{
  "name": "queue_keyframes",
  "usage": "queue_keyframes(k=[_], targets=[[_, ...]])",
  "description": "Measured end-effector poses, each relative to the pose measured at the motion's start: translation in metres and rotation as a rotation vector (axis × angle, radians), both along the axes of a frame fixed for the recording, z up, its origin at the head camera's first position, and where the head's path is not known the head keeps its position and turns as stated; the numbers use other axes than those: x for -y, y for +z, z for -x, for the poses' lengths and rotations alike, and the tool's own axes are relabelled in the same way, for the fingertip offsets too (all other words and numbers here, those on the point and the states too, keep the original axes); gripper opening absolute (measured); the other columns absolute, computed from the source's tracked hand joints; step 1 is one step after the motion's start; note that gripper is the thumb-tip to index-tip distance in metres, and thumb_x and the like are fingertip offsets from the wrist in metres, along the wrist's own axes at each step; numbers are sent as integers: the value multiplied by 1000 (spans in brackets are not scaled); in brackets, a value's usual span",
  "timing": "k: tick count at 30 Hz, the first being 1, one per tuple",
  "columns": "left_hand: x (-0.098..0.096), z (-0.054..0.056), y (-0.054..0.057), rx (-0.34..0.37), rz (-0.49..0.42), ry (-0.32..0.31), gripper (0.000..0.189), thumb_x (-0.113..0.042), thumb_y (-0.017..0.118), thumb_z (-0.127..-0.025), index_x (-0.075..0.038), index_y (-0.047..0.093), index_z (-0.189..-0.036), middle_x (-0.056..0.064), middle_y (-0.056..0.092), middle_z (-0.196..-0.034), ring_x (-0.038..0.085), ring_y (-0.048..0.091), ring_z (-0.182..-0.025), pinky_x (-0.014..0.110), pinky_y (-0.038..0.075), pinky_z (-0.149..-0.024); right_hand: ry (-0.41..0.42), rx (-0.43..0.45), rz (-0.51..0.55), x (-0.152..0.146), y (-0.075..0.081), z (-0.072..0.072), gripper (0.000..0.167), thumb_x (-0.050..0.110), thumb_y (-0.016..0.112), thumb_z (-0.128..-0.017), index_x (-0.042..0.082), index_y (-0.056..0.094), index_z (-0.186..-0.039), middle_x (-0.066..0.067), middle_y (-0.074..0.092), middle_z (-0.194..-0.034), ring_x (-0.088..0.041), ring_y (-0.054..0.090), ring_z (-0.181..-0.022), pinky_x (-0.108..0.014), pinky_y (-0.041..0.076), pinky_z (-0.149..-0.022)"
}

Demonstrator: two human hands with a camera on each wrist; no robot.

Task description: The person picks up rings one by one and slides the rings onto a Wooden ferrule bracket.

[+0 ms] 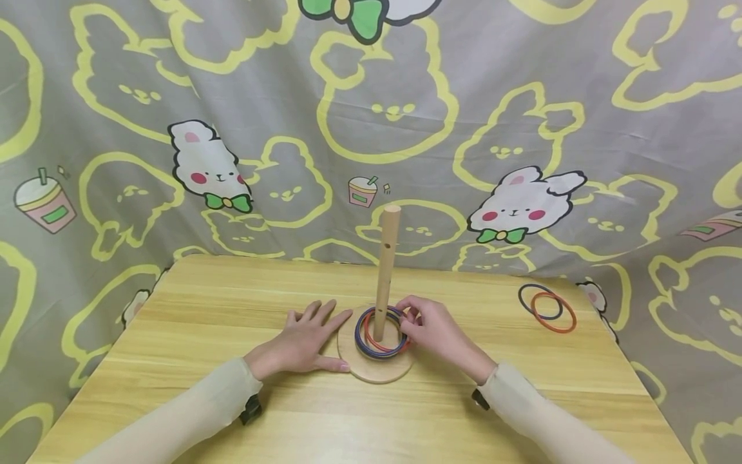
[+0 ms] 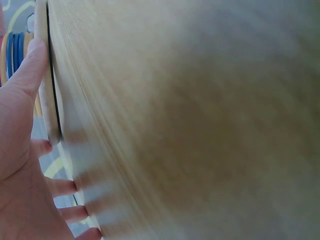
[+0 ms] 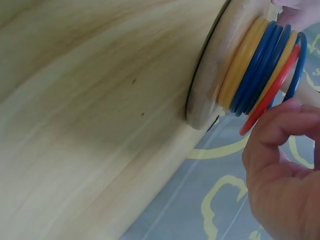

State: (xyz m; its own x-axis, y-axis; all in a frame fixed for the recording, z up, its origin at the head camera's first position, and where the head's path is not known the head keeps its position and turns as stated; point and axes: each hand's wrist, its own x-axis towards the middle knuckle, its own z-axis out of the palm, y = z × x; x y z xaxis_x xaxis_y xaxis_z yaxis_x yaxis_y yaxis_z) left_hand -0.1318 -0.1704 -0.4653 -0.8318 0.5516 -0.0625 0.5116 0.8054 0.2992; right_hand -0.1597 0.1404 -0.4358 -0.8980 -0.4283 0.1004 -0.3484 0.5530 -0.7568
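A round wooden base [image 1: 377, 374] carries an upright wooden peg [image 1: 386, 270]. Around the peg's foot lies a stack of yellow and blue rings [image 3: 257, 62]. On top of the stack, a red ring [image 3: 272, 92] sits tilted, with a blue ring [image 3: 301, 60] above it. My right hand [image 1: 435, 328] pinches the blue ring at its right side between thumb and fingers. My left hand [image 1: 304, 341] lies with fingers spread on the table at the base's left side. Its thumb [image 2: 32, 67] touches the base's edge.
To the right on the wooden table [image 1: 278, 283], a loose blue ring [image 1: 522, 303] and a loose red ring [image 1: 574, 320] overlap. Behind the table hangs a grey curtain [image 1: 290, 109] with a cartoon print.
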Motion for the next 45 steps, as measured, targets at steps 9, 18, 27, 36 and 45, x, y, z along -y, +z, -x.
queue_keyframes(k=[9,18,27,36,45], targets=[[7,6,-20,-40,-66,1,114,-87,63,-89,-18,32,-173,29,28,-172,60,29,-153,89,28,-101,-82,30,154,-37,-7,-6,17,6,69,-104,6,76,-119,-4,67,-97,-21,66,-73,-28,52,-64],[10,6,-25,-43,-84,1,114,-89,64,-87,-21,32,-174,28,28,-173,60,29,-153,89,28,-101,-223,-133,93,-116,-12,-3,21,10,73,-105,4,75,-125,-5,72,-102,-14,66,-83,-25,54,-70],[4,0,-5,-1,-48,1,109,-77,72,-92,-15,33,-172,32,29,-171,60,29,-152,87,29,-101,-390,-183,-118,-202,-26,10,26,8,73,-102,-3,71,-126,-10,70,-101,-11,63,-83,-19,49,-67],[7,5,-22,-47,-76,-9,113,-86,65,-89,-20,31,-174,28,28,-173,59,29,-153,88,28,-102,-413,-144,-314,-249,-37,21,36,9,80,-97,-11,63,-122,-18,71,-103,-28,67,-89,-35,51,-78],[3,1,-5,6,-64,-13,108,-76,71,-93,-13,34,-172,32,28,-171,61,28,-152,87,28,-101,-343,-174,-437,-253,-37,23,19,3,74,-93,-6,71,-110,-6,70,-87,-25,63,-78,-48,50,-73]])
